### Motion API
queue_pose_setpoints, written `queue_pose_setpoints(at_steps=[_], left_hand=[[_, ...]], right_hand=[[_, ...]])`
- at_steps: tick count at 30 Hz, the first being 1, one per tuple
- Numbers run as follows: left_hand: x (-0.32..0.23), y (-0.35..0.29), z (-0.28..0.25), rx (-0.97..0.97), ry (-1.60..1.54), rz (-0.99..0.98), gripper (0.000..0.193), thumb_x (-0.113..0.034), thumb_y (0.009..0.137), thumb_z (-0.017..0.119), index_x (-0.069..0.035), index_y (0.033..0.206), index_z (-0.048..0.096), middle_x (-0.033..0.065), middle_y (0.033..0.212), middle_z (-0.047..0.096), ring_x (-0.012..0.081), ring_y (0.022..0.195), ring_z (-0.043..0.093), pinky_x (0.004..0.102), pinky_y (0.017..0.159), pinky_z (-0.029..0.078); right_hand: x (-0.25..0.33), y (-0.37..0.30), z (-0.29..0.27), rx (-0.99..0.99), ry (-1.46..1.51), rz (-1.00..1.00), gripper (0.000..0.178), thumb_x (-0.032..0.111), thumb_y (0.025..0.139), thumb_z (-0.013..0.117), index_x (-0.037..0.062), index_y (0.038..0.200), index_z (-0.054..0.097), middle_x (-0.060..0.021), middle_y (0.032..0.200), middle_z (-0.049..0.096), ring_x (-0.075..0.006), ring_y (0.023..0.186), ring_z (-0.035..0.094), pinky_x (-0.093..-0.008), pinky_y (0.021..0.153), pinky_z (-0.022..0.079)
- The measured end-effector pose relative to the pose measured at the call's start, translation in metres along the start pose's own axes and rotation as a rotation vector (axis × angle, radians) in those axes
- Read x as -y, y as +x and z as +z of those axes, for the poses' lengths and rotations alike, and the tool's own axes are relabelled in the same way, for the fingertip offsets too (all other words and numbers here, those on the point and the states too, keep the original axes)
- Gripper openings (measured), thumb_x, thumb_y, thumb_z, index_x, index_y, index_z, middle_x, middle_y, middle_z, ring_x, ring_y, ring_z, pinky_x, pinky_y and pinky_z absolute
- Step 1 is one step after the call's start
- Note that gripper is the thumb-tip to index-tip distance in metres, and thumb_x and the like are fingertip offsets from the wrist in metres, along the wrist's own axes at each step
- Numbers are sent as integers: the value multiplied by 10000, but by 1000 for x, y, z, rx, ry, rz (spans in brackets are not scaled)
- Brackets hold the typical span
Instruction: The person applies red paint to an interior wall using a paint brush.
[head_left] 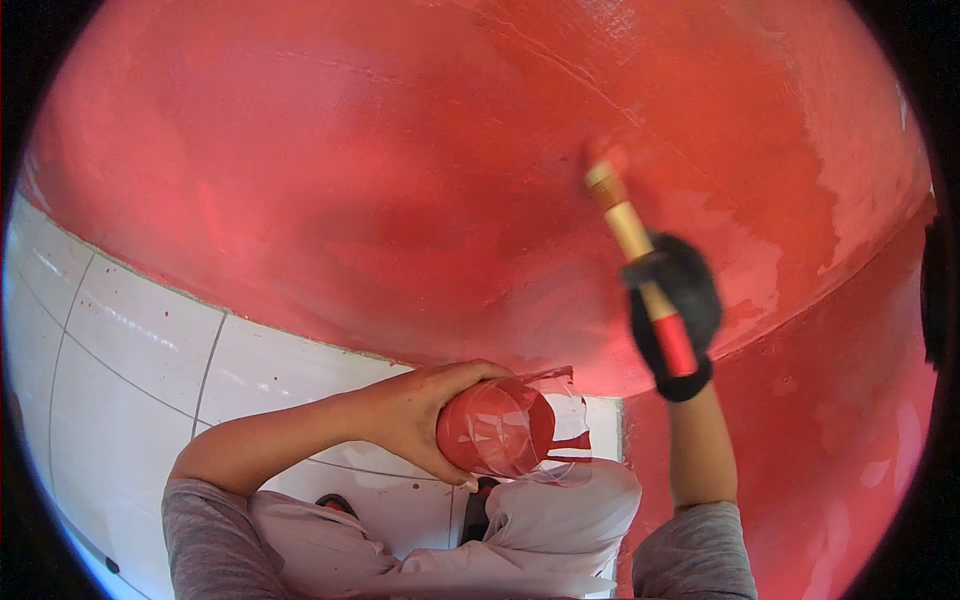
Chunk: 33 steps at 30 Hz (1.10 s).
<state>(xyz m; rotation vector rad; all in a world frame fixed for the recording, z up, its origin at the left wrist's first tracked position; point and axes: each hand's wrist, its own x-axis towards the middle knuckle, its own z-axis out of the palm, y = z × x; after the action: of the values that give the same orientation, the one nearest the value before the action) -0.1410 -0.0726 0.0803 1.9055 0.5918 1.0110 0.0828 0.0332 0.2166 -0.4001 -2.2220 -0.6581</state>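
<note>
My bare left hand point(412, 408) is wrapped round a clear plastic container point(572, 412) tilted on its side toward the right, with red paint point(492, 430) inside and smears on its cut-looking rim. A black glove covers my right hand point(695, 290), its fingers closed on the handle of a paintbrush point(630, 232). The handle is pale wood with a red end. The brush's bristles, blurred by motion, meet the red wall point(390, 190) ahead of me. Darker, wet-looking red covers part of that wall, mostly around and to the right of the brush.
White floor tiles point(130, 330) with dark joints and a few red spots lie left and below the wall's edge. A second red wall point(800, 440) joins at the right along a corner line. My bent knees point(560, 515) and dark footwear point(478, 508) are below the container.
</note>
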Motion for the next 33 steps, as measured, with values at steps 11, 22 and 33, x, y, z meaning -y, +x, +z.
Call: queue_pose_setpoints(at_steps=[11,22,33], left_hand=[[5,5,-1,-84,14,-57,986,-307,515,900,-52,1313,380,117,1207,533,244,1106,545,352,932,443],[35,33,20,-259,-46,-45,1004,-299,509,906,-38,1315,365,123,1194,530,237,1108,535,358,945,430],[48,41,41,-265,-77,-70,1016,-246,513,910,-37,1332,346,115,1221,501,223,1146,500,354,969,406]], right_hand=[[1,-54,7,-3,426,394,180,44,768,718,30,906,602,-99,890,618,-216,798,617,-316,680,489],[13,-9,-76,-218,734,924,234,165,899,565,-23,1030,515,-53,905,498,-144,803,535,-259,704,411],[17,-43,-67,-218,754,1083,148,12,845,591,-13,988,559,-62,853,578,-124,747,571,-241,633,454]])
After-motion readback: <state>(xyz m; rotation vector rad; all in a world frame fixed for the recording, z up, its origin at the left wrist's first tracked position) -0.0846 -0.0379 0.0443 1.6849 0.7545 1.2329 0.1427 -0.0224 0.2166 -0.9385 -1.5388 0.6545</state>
